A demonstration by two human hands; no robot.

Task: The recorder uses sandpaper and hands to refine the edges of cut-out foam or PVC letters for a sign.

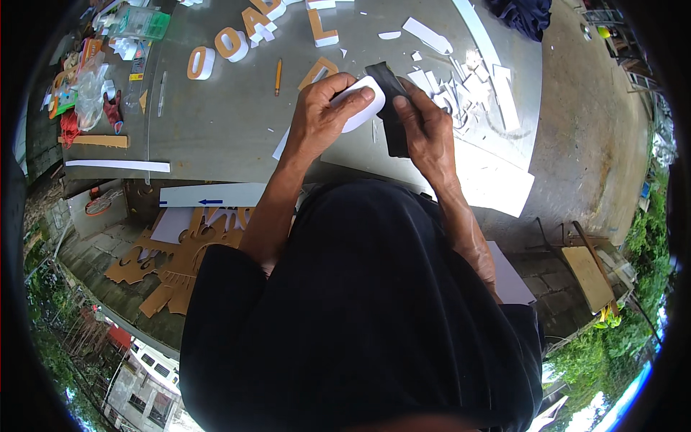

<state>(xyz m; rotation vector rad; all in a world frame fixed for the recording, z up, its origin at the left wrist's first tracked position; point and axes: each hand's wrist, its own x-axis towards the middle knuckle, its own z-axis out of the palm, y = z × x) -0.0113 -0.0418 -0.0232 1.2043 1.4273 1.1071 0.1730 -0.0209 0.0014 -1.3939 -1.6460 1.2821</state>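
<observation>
"White piece (370, 108), rounded end. Where is it, who has it?"

"Upper centre of the frame, above the bench (216, 133). Left hand (321, 117) has it pinched, thumb on the flat face. Right hand (430, 128) is just right of it, fingers closed on a black strip (393, 119), thumb pressed on top."

"Touching each other?"

"Piece and strip sit right beside each other; contact, can't tell."

"Handling tips, quick."

"My guess: strip gets worked against the piece's edge. Best flat, backed by the fingers, light even pressure, following the curve. Left grip firm near the worked edge, thumb tip clear. Pressing too hard could round the edge off or bend the piece."

"Writing, labels?"

"Brown-faced letter-shaped pieces (325, 31) along the top of the frame. Blue arrow on a pale panel (180, 196), left of centre. Yellow packet (138, 65), upper left: print too small to read. Orange pencil (278, 78), no marking I can make out. Nothing readable on piece or strip."
</observation>
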